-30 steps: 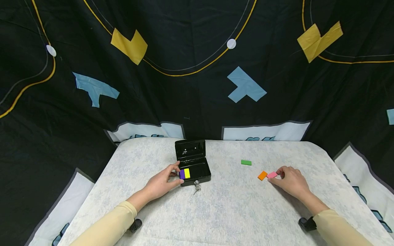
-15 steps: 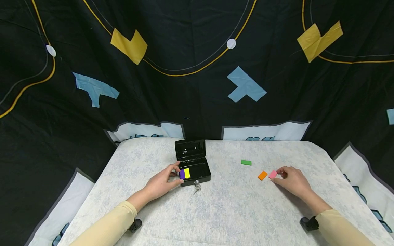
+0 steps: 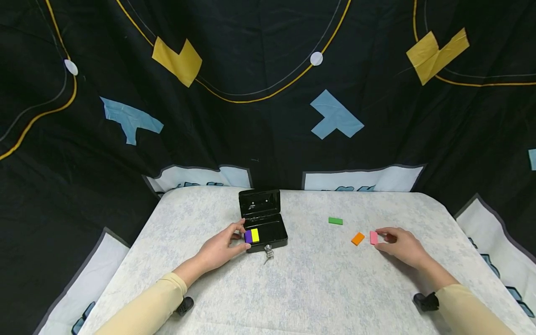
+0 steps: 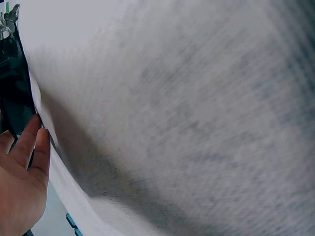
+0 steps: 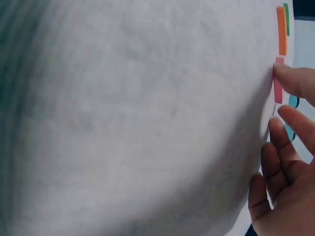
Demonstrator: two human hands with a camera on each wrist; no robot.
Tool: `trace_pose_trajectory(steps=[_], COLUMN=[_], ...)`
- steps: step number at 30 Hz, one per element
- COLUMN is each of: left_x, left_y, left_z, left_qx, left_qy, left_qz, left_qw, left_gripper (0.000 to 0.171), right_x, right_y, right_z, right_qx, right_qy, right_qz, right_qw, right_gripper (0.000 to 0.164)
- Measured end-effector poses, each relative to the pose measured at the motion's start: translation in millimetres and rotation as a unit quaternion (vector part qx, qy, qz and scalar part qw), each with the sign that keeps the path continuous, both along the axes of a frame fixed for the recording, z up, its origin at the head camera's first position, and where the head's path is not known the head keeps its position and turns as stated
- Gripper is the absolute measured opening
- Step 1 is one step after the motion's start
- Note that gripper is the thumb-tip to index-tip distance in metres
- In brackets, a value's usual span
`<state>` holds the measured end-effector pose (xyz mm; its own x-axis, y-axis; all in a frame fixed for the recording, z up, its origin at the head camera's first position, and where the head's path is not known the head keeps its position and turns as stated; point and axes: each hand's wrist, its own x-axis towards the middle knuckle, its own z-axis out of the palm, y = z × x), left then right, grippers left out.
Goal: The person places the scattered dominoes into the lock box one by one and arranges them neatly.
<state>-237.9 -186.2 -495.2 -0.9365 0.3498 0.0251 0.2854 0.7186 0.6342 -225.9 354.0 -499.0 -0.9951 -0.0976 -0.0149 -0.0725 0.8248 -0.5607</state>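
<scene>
- While your right hand [image 3: 401,246] works right of centre in the head view, its thumb and forefinger pinch the pink block [image 3: 373,237], whose length runs up the frame; whether it touches the table [image 3: 310,279] you can't make out.
- Over in the right wrist view, you get that pink block at the upper right edge, your thumb covering part of it, your forefinger tip by its lower end, your other fingers ranged below.
- Just left of your pinch, and apart from it, lies the orange block [image 3: 358,239]; farther up and left sits the green block [image 3: 335,221].
- And across to your left hand [image 3: 219,249], left of centre in the head view, at the left side of the black box [image 3: 274,230]: your thumb is by the lower left corner, your forefinger higher up; whether you grip the box or only rest against it, I cannot tell.
- Inside that box, at its left, your purple block [image 3: 248,237] and yellow block [image 3: 255,235] lie side by side.
- Above them in the frame the lid [image 3: 259,203] stands raised, and at the box's front edge you have the metal keys [image 3: 269,252].
</scene>
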Motion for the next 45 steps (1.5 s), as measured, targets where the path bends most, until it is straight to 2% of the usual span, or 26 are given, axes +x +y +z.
trace_pose_trajectory(steps=[15,45], left_x=[0.3,0.4], left_y=[0.0,-1.9], left_z=[1.1,0.3], left_qx=[0.004,0.007], left_qy=[-0.002,0.003], left_qz=[-0.002,-0.008], left_qw=[1.0,0.9999], left_gripper=[0.038,0.039], right_x=[-2.6,-3.4], right_y=[3.6,4.2], right_z=[-3.7,-3.7], right_qx=[-0.019,-0.007], right_qy=[-0.005,0.003], right_qz=[0.004,0.013], right_qw=[1.0,1.0], right_gripper=[0.057,0.055])
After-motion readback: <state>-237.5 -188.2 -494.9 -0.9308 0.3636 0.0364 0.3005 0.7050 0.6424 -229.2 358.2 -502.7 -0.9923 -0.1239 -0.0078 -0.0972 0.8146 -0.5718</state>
